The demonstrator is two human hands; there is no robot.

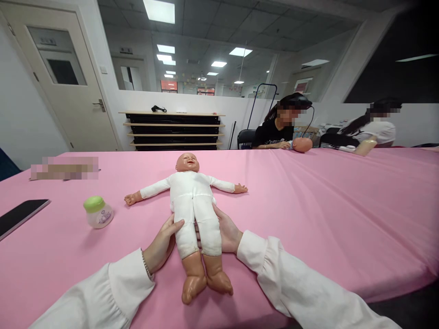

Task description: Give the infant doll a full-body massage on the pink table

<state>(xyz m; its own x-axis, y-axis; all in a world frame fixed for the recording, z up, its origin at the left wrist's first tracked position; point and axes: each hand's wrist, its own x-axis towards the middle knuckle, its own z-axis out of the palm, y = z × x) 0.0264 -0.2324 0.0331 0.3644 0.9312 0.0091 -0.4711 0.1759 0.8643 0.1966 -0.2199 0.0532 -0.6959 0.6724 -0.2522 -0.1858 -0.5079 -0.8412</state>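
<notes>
A baby doll (192, 196) with a white cloth body lies on its back on the pink-covered table, head away from me, arms spread wide. My left hand (163, 242) holds its leg on the left side, thumb on top of the white cloth and the other fingers out of sight underneath. On the other side my right hand (227, 230) reaches under the other leg, and some of its fingertips show between the two legs. The doll's bare feet point toward me.
Left of the doll stands a small jar (99, 214) with a green lid. A dark phone or tablet (22, 217) lies at the left edge. Across the pink cloth (308, 219), a person in black (274, 130) handles another doll (302, 145); a second person (377, 130) sits farther right near a bottle (365, 145).
</notes>
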